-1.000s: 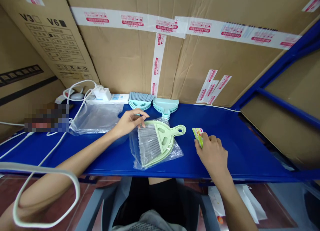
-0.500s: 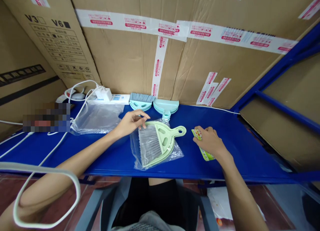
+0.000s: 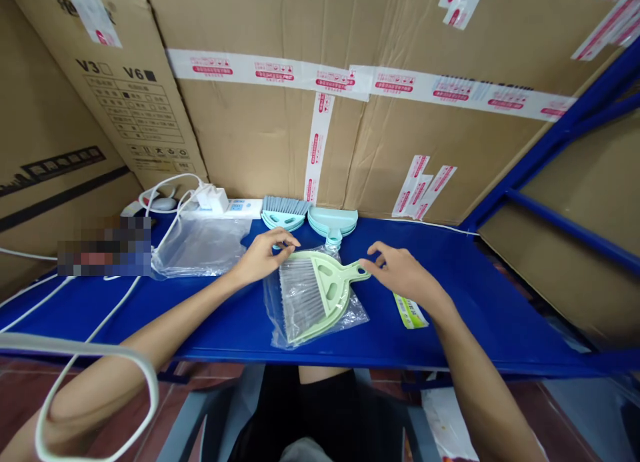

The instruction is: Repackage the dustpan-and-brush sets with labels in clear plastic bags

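A pale green dustpan and brush set (image 3: 334,285) lies on a clear plastic bag (image 3: 356,310) on the blue table. My left hand (image 3: 267,254) is at the set's upper left edge, fingers curved and apart, with nothing visible between them. By the green handle is my right hand (image 3: 395,269), its thumb close to the handle's end and its fingers loosely spread; whether it touches cannot be made out. Partly beneath my right hand lies a green and yellow card (image 3: 411,313). Behind the set are a light blue brush (image 3: 284,214) and light blue dustpans (image 3: 333,222).
Clear plastic bags (image 3: 205,247) lie to the left, before a white power strip (image 3: 243,209) with plugs. White cables (image 3: 121,283) run over the left side. Cardboard (image 3: 260,135) walls the back, and a blue metal frame (image 3: 565,232) stands at right.
My right hand has let go of the card and moved left to the green handle. The card stays on the table. My left hand has hardly moved; the view has tilted slightly up.
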A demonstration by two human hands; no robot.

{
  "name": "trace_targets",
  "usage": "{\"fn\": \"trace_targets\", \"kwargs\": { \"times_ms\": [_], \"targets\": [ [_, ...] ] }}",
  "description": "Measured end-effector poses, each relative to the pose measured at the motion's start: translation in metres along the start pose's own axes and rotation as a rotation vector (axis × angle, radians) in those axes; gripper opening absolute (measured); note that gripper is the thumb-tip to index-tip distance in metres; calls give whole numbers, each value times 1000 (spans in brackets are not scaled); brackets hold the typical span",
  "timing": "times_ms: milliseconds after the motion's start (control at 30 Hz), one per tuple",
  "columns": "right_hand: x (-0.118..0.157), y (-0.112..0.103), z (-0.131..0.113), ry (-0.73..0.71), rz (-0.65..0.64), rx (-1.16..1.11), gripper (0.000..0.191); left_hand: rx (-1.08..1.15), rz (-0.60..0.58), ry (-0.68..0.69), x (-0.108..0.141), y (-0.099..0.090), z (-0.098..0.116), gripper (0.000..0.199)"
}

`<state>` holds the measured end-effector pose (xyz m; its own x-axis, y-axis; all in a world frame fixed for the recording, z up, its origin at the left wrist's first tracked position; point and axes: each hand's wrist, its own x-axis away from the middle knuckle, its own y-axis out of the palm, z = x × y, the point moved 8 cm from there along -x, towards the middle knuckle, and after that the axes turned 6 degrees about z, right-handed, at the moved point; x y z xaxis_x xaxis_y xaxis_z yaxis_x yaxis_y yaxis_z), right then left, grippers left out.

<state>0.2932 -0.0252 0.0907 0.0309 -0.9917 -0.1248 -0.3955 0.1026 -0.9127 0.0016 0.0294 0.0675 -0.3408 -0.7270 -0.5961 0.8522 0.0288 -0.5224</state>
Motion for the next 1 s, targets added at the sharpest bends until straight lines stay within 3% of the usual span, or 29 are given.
{"fn": "trace_targets", "kwargs": {
  "times_ms": [200, 333, 400, 467, 567, 667, 767, 867, 1000],
  "targets": [
    [-34, 31, -7, -67, -163, -334, 44, -7, -228, -26, 7, 25, -10, 29],
    [-46, 62, -16, 40, -501, -629, 57, 51, -288, -32, 10, 31, -7, 33],
    [-40, 76, -22, 98, -606, -739, 61, 87, -305, -22, 10, 32, -5, 34],
    [-32, 86, -24, 151, -627, -811, 61, 110, -307, -9, 10, 32, -5, 34],
    [-26, 92, -25, 151, -557, -830, 57, 130, -279, 0, 10, 30, -5, 31],
    [-29, 81, -31, 77, -472, -747, 51, 151, -244, -31, 8, 28, -8, 29],
    [-41, 53, -45, -11, -393, -671, 43, 186, -219, -73, 5, 25, -11, 30],
    [-53, 15, -73, -134, -315, -545, 31, 237, -168, -110, 1, 18, -15, 35],
    [-62, -32, -123, -358, -228, -195, 19, 392, -98, -171, -3, 8, -18, 39]
  ]
}}
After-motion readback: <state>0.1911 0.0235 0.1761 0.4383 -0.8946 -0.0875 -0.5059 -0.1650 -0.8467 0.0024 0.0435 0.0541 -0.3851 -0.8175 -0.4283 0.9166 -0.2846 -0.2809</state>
